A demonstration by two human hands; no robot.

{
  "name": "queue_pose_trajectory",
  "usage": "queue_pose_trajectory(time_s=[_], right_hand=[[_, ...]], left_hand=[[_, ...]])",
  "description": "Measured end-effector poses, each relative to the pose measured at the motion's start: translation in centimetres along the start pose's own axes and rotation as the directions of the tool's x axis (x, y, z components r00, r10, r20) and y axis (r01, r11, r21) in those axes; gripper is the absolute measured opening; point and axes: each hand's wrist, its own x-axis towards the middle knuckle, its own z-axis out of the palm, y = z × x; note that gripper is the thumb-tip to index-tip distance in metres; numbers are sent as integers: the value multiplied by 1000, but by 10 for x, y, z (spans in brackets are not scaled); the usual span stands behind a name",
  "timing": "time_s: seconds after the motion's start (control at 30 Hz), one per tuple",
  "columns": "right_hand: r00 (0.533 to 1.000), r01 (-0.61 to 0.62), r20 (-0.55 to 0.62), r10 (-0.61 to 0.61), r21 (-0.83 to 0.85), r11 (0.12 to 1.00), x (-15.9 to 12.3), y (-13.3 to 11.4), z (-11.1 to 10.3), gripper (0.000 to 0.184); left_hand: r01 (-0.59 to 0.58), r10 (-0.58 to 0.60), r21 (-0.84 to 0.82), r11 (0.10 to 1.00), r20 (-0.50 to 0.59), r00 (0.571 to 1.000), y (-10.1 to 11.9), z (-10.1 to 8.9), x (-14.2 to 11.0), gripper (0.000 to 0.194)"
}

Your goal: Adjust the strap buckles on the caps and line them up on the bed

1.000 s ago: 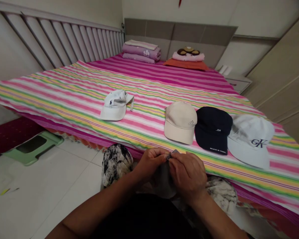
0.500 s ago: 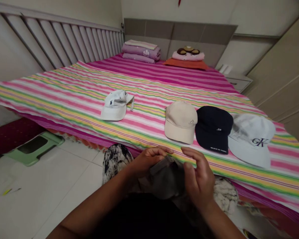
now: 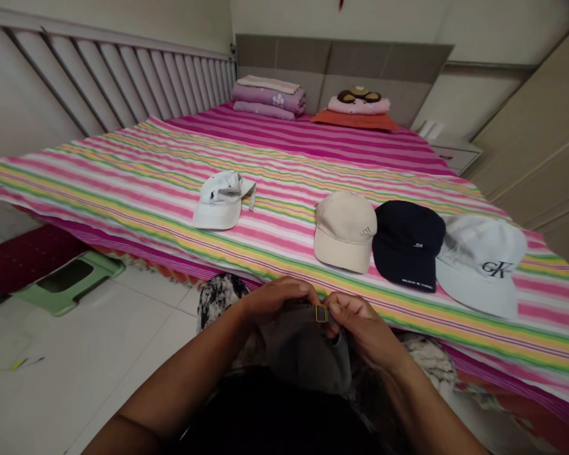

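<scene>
A dark grey cap (image 3: 303,354) lies in my lap, its back strap and small gold-coloured buckle (image 3: 321,313) turned up between my hands. My left hand (image 3: 282,298) is closed on the strap just left of the buckle. With thumb and fingers pinched, my right hand (image 3: 360,322) grips the strap on the buckle's right side. Past my hands on the bed are a beige cap (image 3: 345,230), a navy cap (image 3: 409,243) and a white cap with dark letters (image 3: 486,262), side by side. Farther left sits a small white cap (image 3: 222,201) with its strap sticking out.
A striped sheet (image 3: 123,183) covers the bed up to its front edge before my knees. Folded purple bedding (image 3: 268,98) and a pink-and-orange stack (image 3: 358,110) lie by the headboard (image 3: 303,60). A green stool (image 3: 71,281) stands on the floor at left.
My right hand was apart from the cap with fingers spread; now it has come in and pinches the strap. The cap has turned, bringing the buckle into view.
</scene>
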Motion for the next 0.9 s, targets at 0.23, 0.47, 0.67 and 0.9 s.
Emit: queue_pose_trajectory(time_s=[0.23, 0.47, 0.67, 0.9], right_hand=[[995, 88, -60, -84, 77, 993, -1, -3, 9, 27], [1000, -26, -6, 27, 164, 986, 8, 5, -5, 35], [960, -199, 256, 110, 357, 913, 8, 11, -21, 40], [987, 143, -129, -95, 430, 891, 5, -9, -21, 30]], left_hand=[[14, -12, -102, 995, 24, 1000, -1, 13, 3, 24], [-94, 101, -369, 925, -2, 995, -8, 10, 9, 30], [-95, 100, -527, 844, -18, 995, 9, -5, 10, 23], [26, 34, -452, 892, 124, 992, -1, -27, 13, 24]])
